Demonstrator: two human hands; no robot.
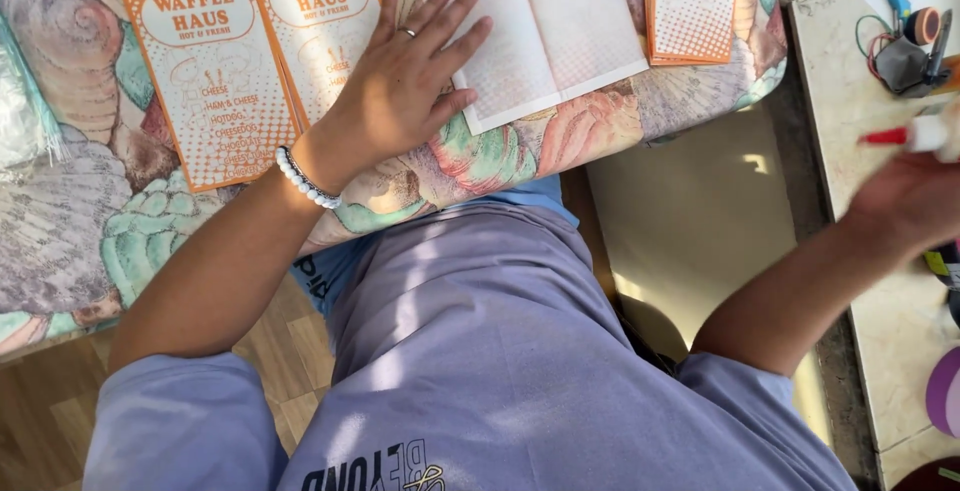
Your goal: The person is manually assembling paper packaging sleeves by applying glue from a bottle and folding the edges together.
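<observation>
A seashell-patterned pastel cushion [560, 136] carries everything. On it lies an orange-and-white printed paper sheet [245, 61], thin, light and floppy, probably best pinned flat or lifted by an edge. The left hand [405, 81] lies spread, palm down, across it and the white sheet [560, 26] beside it. The right hand [915, 196], blurred, closes around a white glue bottle with red tip [915, 135] over the side table.

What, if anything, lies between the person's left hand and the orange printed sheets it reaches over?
Nothing visible does. The left hand lies flat, straddling the right orange sheet and the pale open sheet. The blurred right hand holds a red-tipped bottle away at the side.
</observation>
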